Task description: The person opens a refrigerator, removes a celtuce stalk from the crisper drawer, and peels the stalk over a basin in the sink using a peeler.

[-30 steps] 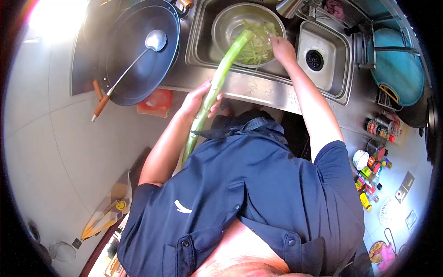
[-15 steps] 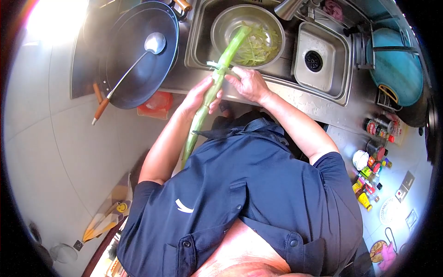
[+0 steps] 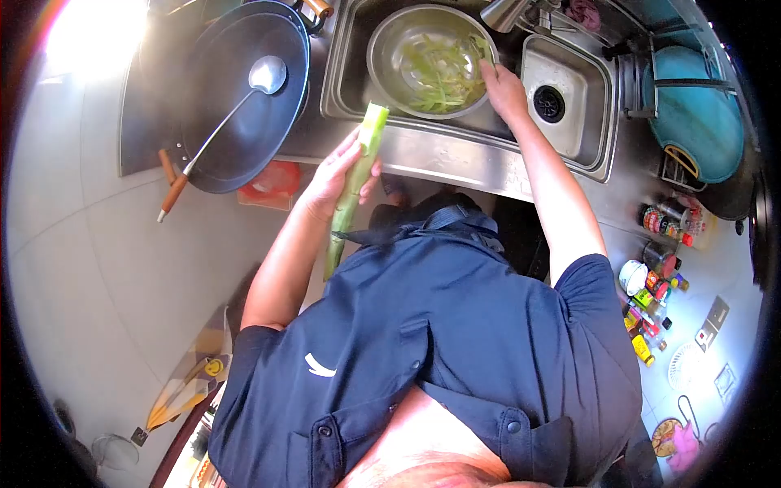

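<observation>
My left hand (image 3: 333,175) is wrapped around a thick green stalk (image 3: 350,195) that looks like celtuce. Its upper end is pale and peeled, and its lower end reaches down by my dark clothing. Over the right rim of a metal bowl (image 3: 376,81), my right hand (image 3: 506,88) has its fingers closed on what appears to be a green peel strip (image 3: 484,50). Partly hidden by the fingers, the strip is hard to make out. Green peelings (image 3: 443,81) lie in the bowl, which sits in the larger sink basin (image 3: 342,81).
On the left is a large dark wok (image 3: 236,106) with a metal ladle (image 3: 267,75) resting in it. A smaller sink basin (image 3: 569,138) with a black drain adjoins on the right. The faucet (image 3: 504,12) is above. Bottles and jars (image 3: 651,293) stand farther right.
My right hand has left the stalk and moved right to the bowl's rim. The stalk's upper end no longer reaches over the bowl, and its visible length is shorter.
</observation>
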Demonstrator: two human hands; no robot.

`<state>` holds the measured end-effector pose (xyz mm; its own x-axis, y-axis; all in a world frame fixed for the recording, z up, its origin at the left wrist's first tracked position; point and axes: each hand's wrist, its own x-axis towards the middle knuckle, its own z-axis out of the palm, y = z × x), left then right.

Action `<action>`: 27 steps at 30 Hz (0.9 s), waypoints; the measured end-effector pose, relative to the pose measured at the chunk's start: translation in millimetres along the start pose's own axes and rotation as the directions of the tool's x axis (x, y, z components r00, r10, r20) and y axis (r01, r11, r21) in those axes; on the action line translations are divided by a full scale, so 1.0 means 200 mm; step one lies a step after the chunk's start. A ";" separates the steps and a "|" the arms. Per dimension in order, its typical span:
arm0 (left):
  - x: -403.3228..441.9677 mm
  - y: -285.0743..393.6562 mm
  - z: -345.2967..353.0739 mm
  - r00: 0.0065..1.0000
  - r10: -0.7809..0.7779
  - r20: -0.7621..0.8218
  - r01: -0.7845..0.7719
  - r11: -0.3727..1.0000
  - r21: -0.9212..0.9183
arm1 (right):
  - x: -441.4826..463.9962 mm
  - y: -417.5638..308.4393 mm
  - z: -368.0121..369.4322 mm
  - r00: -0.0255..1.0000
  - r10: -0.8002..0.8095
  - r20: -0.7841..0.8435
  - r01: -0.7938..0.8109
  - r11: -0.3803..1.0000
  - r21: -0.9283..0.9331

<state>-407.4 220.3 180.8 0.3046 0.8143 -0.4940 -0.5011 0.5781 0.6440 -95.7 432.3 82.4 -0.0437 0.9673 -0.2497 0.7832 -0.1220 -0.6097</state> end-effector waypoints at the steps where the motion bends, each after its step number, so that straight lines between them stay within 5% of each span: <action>1: 0.00 0.00 -0.02 1.000 -0.001 -0.002 0.000 1.000 -0.005 | 0.00 0.02 0.01 1.000 0.000 0.004 0.000 1.000 -0.004; 7: 0.03 -0.02 -0.07 0.990 -0.054 -0.128 0.067 0.993 0.097 | -0.02 0.15 0.17 1.000 0.000 0.021 -0.002 0.994 0.107; 11: 0.07 -0.01 -0.03 0.983 -0.072 -0.167 0.095 0.987 0.131 | -0.19 0.04 0.18 0.933 0.208 0.294 -0.335 0.798 0.500; 15: 0.14 -0.02 -0.01 0.981 -0.098 -0.167 0.132 0.970 0.205 | -0.27 0.03 0.23 0.901 0.242 0.360 -0.409 0.748 0.522; 19: 0.26 -0.03 0.05 0.976 -0.115 -0.187 0.175 0.921 0.347 | -0.41 -0.17 0.21 0.820 0.127 0.558 -0.533 0.527 0.662; 27: 0.42 -0.08 0.14 0.955 -0.137 -0.262 0.260 0.811 0.524 | -0.46 -0.25 0.29 0.822 0.006 0.570 -0.557 0.219 0.801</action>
<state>-351.1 281.3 145.6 0.1469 0.6855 -0.7131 0.0973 0.7074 0.7000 -166.9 337.4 93.1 -0.3843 0.6677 -0.6375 -0.3009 -0.7434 -0.5973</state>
